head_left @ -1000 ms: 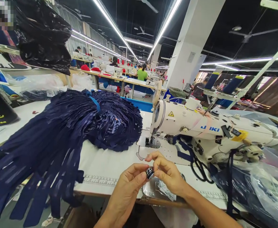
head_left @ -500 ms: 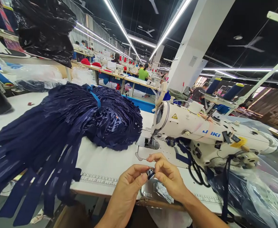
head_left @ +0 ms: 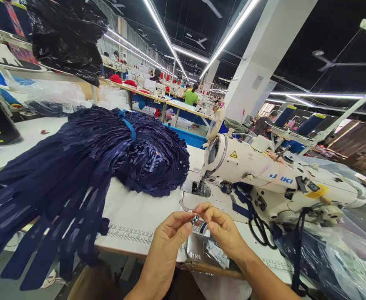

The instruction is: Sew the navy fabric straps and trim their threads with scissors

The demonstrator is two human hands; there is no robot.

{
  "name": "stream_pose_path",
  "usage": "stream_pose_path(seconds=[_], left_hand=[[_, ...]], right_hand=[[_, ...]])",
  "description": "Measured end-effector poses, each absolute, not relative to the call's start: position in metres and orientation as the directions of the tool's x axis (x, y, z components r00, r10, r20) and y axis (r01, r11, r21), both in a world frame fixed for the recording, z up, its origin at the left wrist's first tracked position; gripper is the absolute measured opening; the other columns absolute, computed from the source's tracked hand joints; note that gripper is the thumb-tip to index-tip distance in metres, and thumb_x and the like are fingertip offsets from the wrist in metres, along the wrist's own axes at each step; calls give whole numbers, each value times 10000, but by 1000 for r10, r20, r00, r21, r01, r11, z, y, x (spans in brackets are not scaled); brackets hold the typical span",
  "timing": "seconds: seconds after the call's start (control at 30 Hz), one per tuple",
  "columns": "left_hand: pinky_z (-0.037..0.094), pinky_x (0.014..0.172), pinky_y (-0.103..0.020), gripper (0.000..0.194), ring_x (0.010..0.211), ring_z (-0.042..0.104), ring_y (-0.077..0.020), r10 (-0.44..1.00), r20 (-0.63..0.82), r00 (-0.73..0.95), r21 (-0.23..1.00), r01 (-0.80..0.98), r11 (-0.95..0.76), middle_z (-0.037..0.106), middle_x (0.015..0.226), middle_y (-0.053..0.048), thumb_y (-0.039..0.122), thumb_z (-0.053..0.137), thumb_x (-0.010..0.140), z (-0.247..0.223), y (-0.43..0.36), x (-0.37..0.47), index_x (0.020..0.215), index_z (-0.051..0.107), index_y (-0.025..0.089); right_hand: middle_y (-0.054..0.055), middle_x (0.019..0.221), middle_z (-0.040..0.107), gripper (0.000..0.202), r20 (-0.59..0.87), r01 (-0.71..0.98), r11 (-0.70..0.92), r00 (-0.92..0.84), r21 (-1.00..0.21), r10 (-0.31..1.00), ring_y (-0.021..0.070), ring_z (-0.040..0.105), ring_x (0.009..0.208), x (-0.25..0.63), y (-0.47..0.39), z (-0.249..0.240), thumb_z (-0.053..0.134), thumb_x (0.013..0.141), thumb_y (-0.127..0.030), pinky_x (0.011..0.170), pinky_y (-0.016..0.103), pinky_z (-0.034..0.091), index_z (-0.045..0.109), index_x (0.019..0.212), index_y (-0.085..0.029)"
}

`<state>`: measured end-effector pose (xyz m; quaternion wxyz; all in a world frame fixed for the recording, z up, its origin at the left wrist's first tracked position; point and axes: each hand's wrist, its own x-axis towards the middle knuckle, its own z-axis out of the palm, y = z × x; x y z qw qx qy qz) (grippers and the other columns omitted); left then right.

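Near the table's front edge, my left hand pinches a small shiny metal bobbin case between thumb and fingers. Close beside it, my right hand holds a dark thread bobbin by its rim. The two small parts are a little apart. Just beyond the hands is the white sewing machine, its needle area and open metal plate showing. Below the fingers lies a metal cover plate with small printed labels on it.
A large tied bundle of navy fabric strips covers the table's left side and hangs over the front. Black scissors lie right of my hands, near plastic-wrapped fabric. A person in green sits farther back.
The metal case and the bobbin were together between my fingers and now show a gap between them. The whole view has shifted slightly.
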<state>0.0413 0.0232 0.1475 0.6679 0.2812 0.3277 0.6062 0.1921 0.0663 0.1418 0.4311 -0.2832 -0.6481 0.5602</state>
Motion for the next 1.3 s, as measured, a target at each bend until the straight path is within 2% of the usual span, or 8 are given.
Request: stream_pose_path(seconds=[0.17,0.3,0.5,0.67,0.87,1.07,1.3], left_hand=[[366,851,-276,222,928,553,-219,997,-68,30,788,-612,73,670,897,-69,293,698,633,149,22,41,802,659,154],[377,837,-269,219,900,560,-206,997,-78,3,783,-619,63,672,877,-65,282,708,621,150,22,43,794,661,156],[396,806,-265,254,868,567,-194,991,-135,1,723,-683,99,665,872,-64,298,728,594,148,21,51,791,662,151],[397,827,-276,275,955,539,-210,989,-142,52,685,-715,136,653,886,-61,302,717,617,144,23,54,847,663,160],[395,878,-313,260,924,552,-195,987,-153,55,686,-713,146,640,976,-75,293,695,652,135,24,54,873,665,159],[412,901,-307,247,923,582,-200,988,-149,48,644,-754,134,668,906,-73,263,729,602,139,25,56,813,678,143],[421,907,-297,273,895,610,-191,975,-197,100,556,-808,196,677,916,-63,241,758,570,139,27,56,809,677,138]], right_hand=[[36,913,496,285,206,-194,127,-470,-973,858,185,490,843,189,66,143,604,718,-451,784,315,384,471,666,-204],[35,927,487,244,227,-208,145,-455,-967,861,186,475,889,188,66,142,604,734,-413,801,307,375,487,679,-206],[41,946,498,242,274,-126,244,-417,-962,866,200,469,949,188,64,143,583,751,-423,823,324,381,491,688,-208],[50,968,510,240,300,-32,310,-366,-950,881,197,471,953,184,59,150,565,766,-413,821,318,386,491,680,-202],[55,977,518,226,279,29,301,-303,-953,911,203,484,950,181,55,152,550,776,-398,832,342,396,496,680,-201],[49,951,528,242,249,72,279,-278,-958,928,214,490,964,178,55,155,549,765,-421,854,355,373,492,681,-201],[27,951,525,122,315,104,348,-246,-932,917,191,481,976,177,57,149,548,779,-314,879,342,356,474,771,-217]])
